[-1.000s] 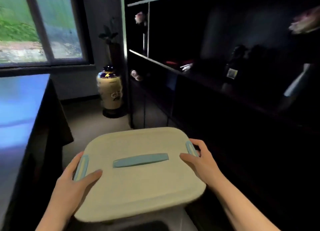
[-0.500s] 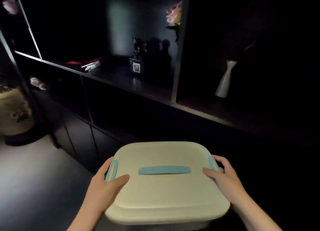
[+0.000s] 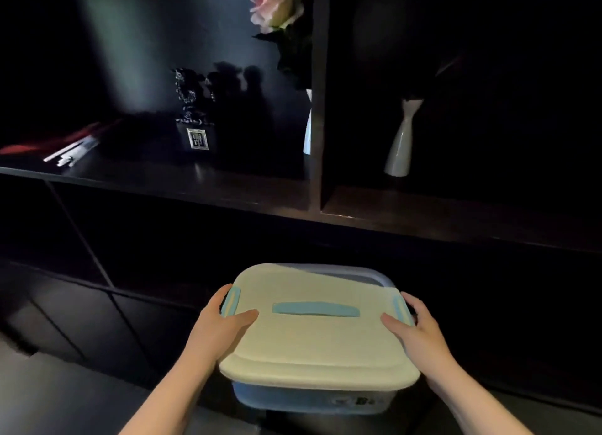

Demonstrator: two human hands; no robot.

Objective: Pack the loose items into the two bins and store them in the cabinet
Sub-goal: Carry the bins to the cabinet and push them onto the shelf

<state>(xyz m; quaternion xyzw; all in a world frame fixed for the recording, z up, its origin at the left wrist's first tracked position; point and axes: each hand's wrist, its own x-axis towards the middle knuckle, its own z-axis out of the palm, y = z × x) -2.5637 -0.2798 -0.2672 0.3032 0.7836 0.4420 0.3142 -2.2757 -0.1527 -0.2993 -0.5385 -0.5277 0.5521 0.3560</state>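
Note:
A lidded storage bin [image 3: 312,346] with a cream lid, a light blue handle strip and blue side clasps is held in front of me, low before the dark cabinet [image 3: 228,200]. My left hand [image 3: 218,324] grips the bin's left side, thumb on the lid and fingers round the left clasp. My right hand [image 3: 413,324] grips the right side in the same way. The bin's translucent blue body shows under the lid at the front. Its contents are hidden.
The cabinet's open shelf holds a dark ornament with a label [image 3: 195,121], a pink rose [image 3: 277,7] in a white vase, a second white vase [image 3: 399,141] right of the upright divider, and red and white sticks [image 3: 65,148] at left. Closed lower doors stand below.
My view has swung right from the window and floor vase to face the cabinet shelves. The bin, still held by both hands, has come closer to the cabinet's lower part.

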